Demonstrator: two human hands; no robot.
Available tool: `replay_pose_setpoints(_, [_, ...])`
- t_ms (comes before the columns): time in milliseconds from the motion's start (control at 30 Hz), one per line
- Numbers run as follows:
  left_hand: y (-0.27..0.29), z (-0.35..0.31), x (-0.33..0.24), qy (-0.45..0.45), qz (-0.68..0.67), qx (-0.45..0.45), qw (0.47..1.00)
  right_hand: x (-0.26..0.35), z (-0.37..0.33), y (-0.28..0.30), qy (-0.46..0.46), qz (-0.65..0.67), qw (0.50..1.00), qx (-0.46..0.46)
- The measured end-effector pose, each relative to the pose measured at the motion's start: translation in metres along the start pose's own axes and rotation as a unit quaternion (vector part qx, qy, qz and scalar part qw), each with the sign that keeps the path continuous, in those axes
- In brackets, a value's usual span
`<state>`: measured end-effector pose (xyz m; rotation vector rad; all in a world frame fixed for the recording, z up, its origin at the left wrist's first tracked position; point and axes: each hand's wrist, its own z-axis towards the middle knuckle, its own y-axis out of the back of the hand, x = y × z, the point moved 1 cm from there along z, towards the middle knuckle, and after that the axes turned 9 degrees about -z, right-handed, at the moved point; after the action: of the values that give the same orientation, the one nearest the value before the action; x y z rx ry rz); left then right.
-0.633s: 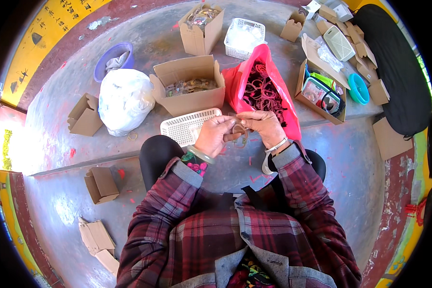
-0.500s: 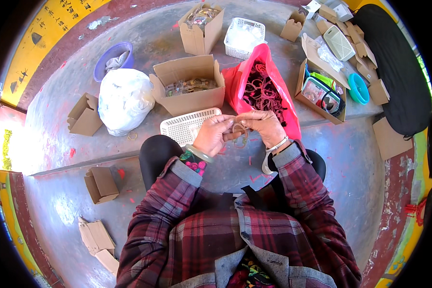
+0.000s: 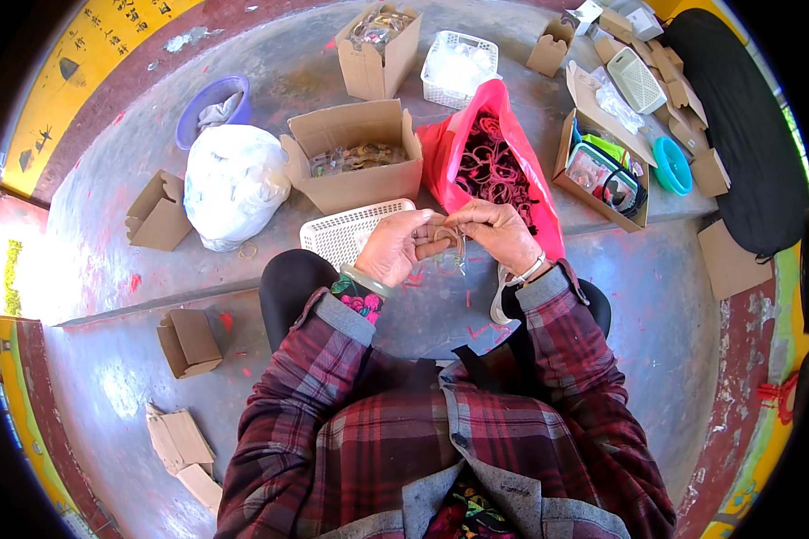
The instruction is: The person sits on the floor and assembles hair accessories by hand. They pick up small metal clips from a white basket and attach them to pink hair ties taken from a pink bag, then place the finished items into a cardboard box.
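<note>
Both my hands meet in front of me over a small looped cord bracelet [image 3: 459, 244], pale brown with loose ends hanging below. My left hand [image 3: 394, 246] has its palm partly turned up and its fingers closed round the bracelet's near side. My right hand [image 3: 503, 237] pinches the loop from above with thumb and forefinger; the exact grip is partly hidden by the fingers. Just beyond the left hand lies a white perforated basket [image 3: 324, 235]. Behind the right hand stands a bright pink bag [image 3: 436, 148], open, full of dark red cord loops [image 3: 493, 175].
A cardboard box [image 3: 355, 193] of small wrapped items stands ahead, beside a stuffed white plastic bag [image 3: 234, 184]. Farther off are a purple basin [image 3: 189, 121], a tall carton [image 3: 368, 79] and a white basket [image 3: 449, 94]. At right sits an open box [image 3: 607, 207] of mixed things.
My left hand has turned its palm further up and its fingers have shifted on the bracelet. My right hand has moved slightly; the bracelet's loose ends hang differently.
</note>
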<state>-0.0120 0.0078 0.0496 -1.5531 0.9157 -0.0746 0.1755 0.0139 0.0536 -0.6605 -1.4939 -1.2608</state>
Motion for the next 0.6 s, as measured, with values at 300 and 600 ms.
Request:
replay_pose_setpoints(300, [0.007, 0.004, 0.007, -0.051, 0.077, -0.034, 0.995, 0.018, -0.002, 0.003, -0.081, 0.085, 0.993, -0.013])
replay_pose_setpoints(600, [0.001, 0.007, 0.016, -0.144, 0.206, -0.036, 0.967, 0.006, -0.002, -0.014, -0.153, 0.216, 0.963, -0.039])
